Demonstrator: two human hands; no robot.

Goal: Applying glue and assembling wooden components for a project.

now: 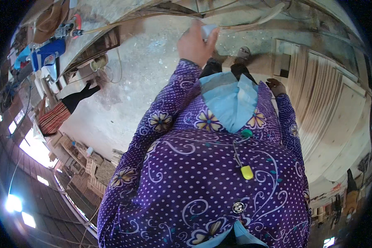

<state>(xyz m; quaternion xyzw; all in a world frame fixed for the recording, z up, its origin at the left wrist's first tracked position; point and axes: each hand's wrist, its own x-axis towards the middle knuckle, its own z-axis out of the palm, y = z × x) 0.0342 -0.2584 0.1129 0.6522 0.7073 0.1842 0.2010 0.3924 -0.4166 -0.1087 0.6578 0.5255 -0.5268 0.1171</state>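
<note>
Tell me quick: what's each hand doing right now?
Left hand: closed on a small pale object, kind unclear.
Right hand: holds nothing visible, hanging near the stacked wooden boards; open or closed cannot be told.

The left arm in its purple patterned sleeve stretches far forward, the left hand (195,43) curled with fingers closed around something small, while the right hand (275,86) hangs low and loosely curled beside the body.

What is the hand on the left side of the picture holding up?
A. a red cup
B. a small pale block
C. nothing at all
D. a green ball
B: the left hand has its fingers wrapped around a small pale block, raised over the dusty floor.
</note>
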